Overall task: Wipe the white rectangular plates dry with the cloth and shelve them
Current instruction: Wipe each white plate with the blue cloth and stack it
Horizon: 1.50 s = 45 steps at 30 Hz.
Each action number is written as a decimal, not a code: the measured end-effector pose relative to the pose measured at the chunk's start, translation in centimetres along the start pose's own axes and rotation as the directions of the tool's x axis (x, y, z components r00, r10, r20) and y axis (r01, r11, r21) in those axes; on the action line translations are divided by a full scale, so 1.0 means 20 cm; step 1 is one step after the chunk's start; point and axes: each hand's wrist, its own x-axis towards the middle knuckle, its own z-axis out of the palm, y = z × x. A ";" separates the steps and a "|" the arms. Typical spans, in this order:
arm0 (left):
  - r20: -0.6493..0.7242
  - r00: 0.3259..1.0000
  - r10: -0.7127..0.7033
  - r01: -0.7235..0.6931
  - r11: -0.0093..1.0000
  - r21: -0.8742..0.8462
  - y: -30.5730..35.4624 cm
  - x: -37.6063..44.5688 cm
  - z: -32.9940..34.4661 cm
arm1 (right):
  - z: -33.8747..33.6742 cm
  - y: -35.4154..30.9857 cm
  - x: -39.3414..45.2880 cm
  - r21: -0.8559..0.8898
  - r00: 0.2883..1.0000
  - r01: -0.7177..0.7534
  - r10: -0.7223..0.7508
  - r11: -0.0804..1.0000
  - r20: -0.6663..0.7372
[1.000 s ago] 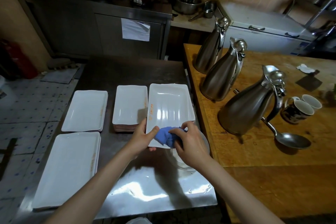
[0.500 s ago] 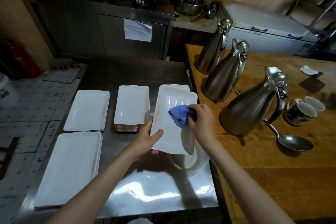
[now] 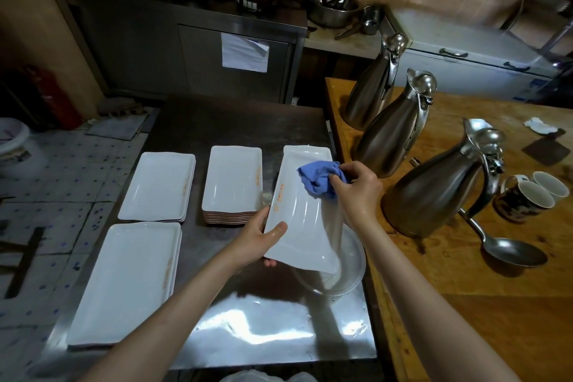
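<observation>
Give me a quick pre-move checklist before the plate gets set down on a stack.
1. Left hand grips the plate at its near left edge: ok.
2. Right hand holds the blue cloth against the plate's far end: ok.
3. Plate fully dry: cannot tell; it shows glare only.
4. Glass bowl sits under the plate's near corner, could be knocked: not ok.
5. Middle stack top is free to take a plate: ok.
6. Jugs stand close to the right hand: not ok.
</observation>
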 end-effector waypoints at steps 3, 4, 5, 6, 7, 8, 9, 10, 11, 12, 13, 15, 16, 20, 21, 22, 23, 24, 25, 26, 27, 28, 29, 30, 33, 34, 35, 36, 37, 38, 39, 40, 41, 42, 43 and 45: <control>-0.002 1.000 -0.009 0.009 1.000 -0.012 0.00 0.00 -0.01 | 0.03 -0.02 -0.01 0.019 0.997 -0.059 0.058 0.998 0.046; -0.001 1.000 -0.007 0.007 1.000 -0.017 0.00 0.00 -0.01 | 0.04 -0.03 -0.02 0.026 0.995 -0.070 0.068 0.997 0.067; -0.005 1.000 -0.007 0.007 1.000 -0.027 0.00 -0.01 -0.01 | 0.05 -0.03 -0.03 0.034 0.993 -0.074 0.071 0.997 0.092; -0.014 1.000 -0.006 0.005 0.999 -0.035 0.00 -0.01 -0.02 | 0.05 -0.04 -0.05 0.044 0.990 -0.077 0.071 0.996 0.120; -0.024 1.000 -0.005 0.004 0.999 -0.042 0.00 -0.01 -0.01 | 0.06 -0.05 -0.06 0.055 0.986 -0.076 0.067 0.996 0.151; -0.035 0.999 -0.001 0.000 0.999 -0.046 0.00 -0.01 -0.01 | 0.06 -0.05 -0.08 0.062 0.982 -0.069 0.056 0.996 0.182; -0.048 0.999 0.002 -0.005 0.999 -0.053 0.00 0.00 -0.01 | 0.07 -0.06 -0.10 0.064 0.976 -0.057 0.042 0.996 0.213; -0.061 0.998 0.006 -0.009 0.998 -0.061 0.00 0.00 -0.02 | 0.07 -0.07 -0.13 0.063 0.970 -0.040 0.023 0.997 0.242; -0.076 0.997 0.009 -0.014 0.998 -0.067 -0.01 0.00 -0.02 | 0.08 -0.07 -0.15 0.063 0.963 -0.017 0.000 0.998 0.270; -0.090 0.996 0.014 -0.021 0.997 -0.069 -0.01 0.01 -0.02 | 0.08 -0.07 -0.18 0.064 0.955 0.011 -0.029 0.998 0.297; -0.102 0.995 0.018 -0.025 0.997 -0.071 -0.01 0.01 -0.03 | 0.09 -0.07 -0.20 0.066 0.944 0.042 -0.061 0.997 0.323; -0.146 0.989 0.031 -0.039 0.998 -0.056 -0.01 0.02 -0.04 | 0.09 -0.08 -0.24 0.070 0.919 0.086 -0.106 0.994 0.380; -0.169 0.984 0.050 -0.060 0.997 -0.054 -0.02 0.02 -0.04 | 0.08 -0.08 -0.25 0.078 0.905 0.096 -0.120 0.992 0.407; -0.212 0.971 0.109 -0.118 0.993 -0.030 -0.03 0.03 -0.06 | 0.09 -0.08 -0.31 0.095 0.873 0.121 -0.152 0.988 0.464; -0.215 0.971 0.109 -0.118 0.993 -0.030 -0.03 0.03 -0.06 | 0.09 -0.08 -0.32 0.099 0.868 0.124 -0.156 0.987 0.472; -0.213 0.971 0.109 -0.119 0.992 -0.036 -0.03 0.03 -0.06 | 0.09 -0.07 -0.33 0.103 0.861 0.126 -0.160 0.987 0.483; -0.213 0.971 0.108 -0.121 0.992 -0.047 -0.04 0.04 -0.07 | 0.09 -0.07 -0.34 0.106 0.851 0.127 -0.163 0.986 0.500; -0.213 0.971 0.109 -0.122 0.991 -0.049 -0.05 0.04 -0.08 | 0.08 -0.06 -0.35 0.107 0.840 0.128 -0.165 0.986 0.517; -0.215 0.970 0.111 -0.124 0.991 -0.049 -0.06 0.04 -0.09 | 0.07 -0.05 -0.36 0.105 0.829 0.129 -0.166 0.986 0.534; -0.220 0.969 0.110 -0.123 0.991 -0.045 -0.07 0.04 -0.09 | 0.07 -0.04 -0.37 0.102 0.820 0.131 -0.166 0.986 0.548; -0.227 0.968 0.108 -0.121 0.992 -0.043 -0.08 0.04 -0.10 | 0.06 -0.03 -0.38 0.096 0.813 0.135 -0.166 0.986 0.558; -0.231 0.967 0.106 -0.118 0.992 -0.037 -0.08 0.04 -0.10 | 0.05 -0.02 -0.39 0.089 0.809 0.145 -0.170 0.985 0.562; -0.233 0.967 0.106 -0.117 0.993 -0.031 -0.09 0.04 -0.11 | 0.04 -0.01 -0.39 0.080 0.807 0.165 -0.181 0.983 0.562; -0.234 0.967 0.103 -0.111 0.994 -0.023 -0.09 0.04 -0.11 | 0.04 0.00 -0.39 0.068 0.805 0.193 -0.198 0.979 0.559; -0.255 0.963 0.091 -0.098 0.995 -0.015 -0.09 0.03 -0.12 | 0.02 0.02 -0.38 0.018 0.795 0.281 -0.243 0.960 0.555; -0.263 0.960 0.092 -0.098 0.995 -0.012 -0.09 0.03 -0.13 | 0.01 0.02 -0.38 0.003 0.793 0.312 -0.263 0.950 0.550; -0.267 0.960 0.090 -0.097 0.995 -0.014 -0.08 0.03 -0.13 | 0.00 0.03 -0.37 -0.005 0.793 0.341 -0.285 0.940 0.538; -0.271 0.959 0.085 -0.094 0.995 -0.019 -0.08 0.03 -0.13 | 0.00 0.03 -0.36 -0.008 0.794 0.364 -0.306 0.931 0.525; -0.279 0.957 0.077 -0.087 0.996 -0.026 -0.08 0.02 -0.14 | 0.01 0.03 -0.36 -0.006 0.798 0.376 -0.320 0.927 0.511; -0.287 0.955 0.069 -0.079 0.997 -0.025 -0.08 0.02 -0.15 | 0.01 0.03 -0.35 -0.003 0.803 0.380 -0.328 0.925 0.497; -0.298 0.953 0.063 -0.072 0.997 -0.020 -0.09 0.01 -0.16 | 0.03 0.03 -0.35 0.000 0.811 0.379 -0.332 0.926 0.482; -0.309 0.949 0.064 -0.069 0.998 -0.008 -0.09 0.00 -0.18 | 0.04 0.03 -0.36 0.004 0.822 0.371 -0.330 0.929 0.464; -0.320 0.945 0.064 -0.066 0.998 0.003 -0.09 0.00 -0.19 | 0.06 0.03 -0.36 0.013 0.838 0.347 -0.316 0.938 0.445; -0.329 0.942 0.062 -0.062 0.998 0.011 -0.10 -0.01 -0.21 | 0.07 0.02 -0.37 0.031 0.858 0.305 -0.289 0.952 0.425; -0.337 0.940 0.054 -0.052 0.999 0.013 -0.10 -0.03 -0.23 | 0.09 0.01 -0.37 0.056 0.879 0.251 -0.251 0.966 0.405; -0.355 0.934 0.035 -0.028 0.999 0.022 -0.11 -0.06 -0.28 | 0.13 -0.03 -0.37 0.117 0.909 0.155 -0.188 0.981 0.371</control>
